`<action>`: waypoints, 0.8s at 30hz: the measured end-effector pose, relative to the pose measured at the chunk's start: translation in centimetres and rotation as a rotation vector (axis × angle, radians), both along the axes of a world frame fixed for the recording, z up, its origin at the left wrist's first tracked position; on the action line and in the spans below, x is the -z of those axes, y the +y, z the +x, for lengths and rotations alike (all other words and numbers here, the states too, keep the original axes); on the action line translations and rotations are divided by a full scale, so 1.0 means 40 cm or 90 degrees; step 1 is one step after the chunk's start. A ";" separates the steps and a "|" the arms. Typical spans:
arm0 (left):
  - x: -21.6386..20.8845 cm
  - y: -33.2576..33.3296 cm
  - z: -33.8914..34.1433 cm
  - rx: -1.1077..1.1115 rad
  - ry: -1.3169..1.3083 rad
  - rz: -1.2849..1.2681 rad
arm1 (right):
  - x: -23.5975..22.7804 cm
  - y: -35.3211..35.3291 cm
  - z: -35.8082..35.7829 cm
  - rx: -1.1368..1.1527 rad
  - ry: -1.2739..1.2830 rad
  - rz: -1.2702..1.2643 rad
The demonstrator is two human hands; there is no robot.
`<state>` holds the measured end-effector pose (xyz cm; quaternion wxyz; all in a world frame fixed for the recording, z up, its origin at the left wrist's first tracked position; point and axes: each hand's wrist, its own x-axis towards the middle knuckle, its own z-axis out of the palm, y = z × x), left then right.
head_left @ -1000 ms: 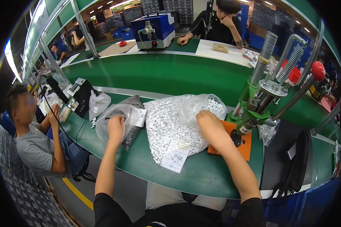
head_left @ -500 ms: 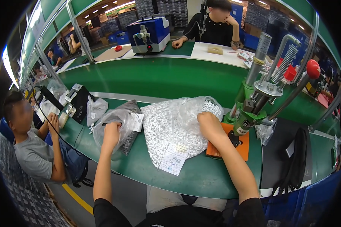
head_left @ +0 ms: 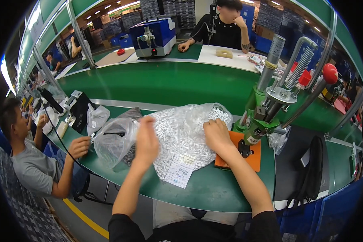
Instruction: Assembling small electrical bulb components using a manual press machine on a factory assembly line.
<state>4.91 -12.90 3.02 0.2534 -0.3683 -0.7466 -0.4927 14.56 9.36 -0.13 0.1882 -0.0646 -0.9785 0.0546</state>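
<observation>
A large clear plastic bag full of small white parts lies on the bench in front of me, a printed paper slip on its near side. My right hand is at the bag's right side, below its bunched mouth, fingers curled; what they hold is hidden. My left hand is raised over the large bag's left edge, smeared by motion, its grip unclear. Just left of it lies an open clear bag, with a dark strip showing inside. Behind that bag, a bag of dark grey parts is partly covered.
A green hand press with a red-knobbed lever stands right of the bag on an orange base. A black strapped bag lies farther right. A seated co-worker reaches in from the left; another person sits across the bench.
My left hand has come out of the open clear bag and moved right, over the large bag's edge. My right hand stays by the large bag. The co-worker's hands have parted, one reaching toward the bags.
</observation>
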 end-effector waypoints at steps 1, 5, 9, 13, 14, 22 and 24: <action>0.013 0.048 0.011 0.049 -0.039 -0.012 | -0.001 -0.001 0.001 0.001 -0.002 0.003; 0.065 0.176 0.009 0.200 -0.170 0.025 | 0.004 -0.005 0.001 0.015 0.047 0.010; 0.103 0.212 0.004 0.281 -0.324 0.098 | 0.016 0.021 0.011 -0.006 0.161 -0.112; 0.128 0.173 0.033 0.227 -0.207 0.062 | -0.057 0.001 0.025 -0.032 0.137 -0.325; 0.117 0.171 0.038 0.226 -0.208 0.059 | -0.066 0.003 0.026 -0.063 0.120 -0.394; 0.084 0.177 0.090 0.349 -0.483 0.252 | -0.082 -0.028 0.032 -0.170 0.013 -0.941; 0.082 0.176 0.079 0.367 -0.538 0.274 | -0.089 -0.027 0.032 -0.178 0.012 -0.955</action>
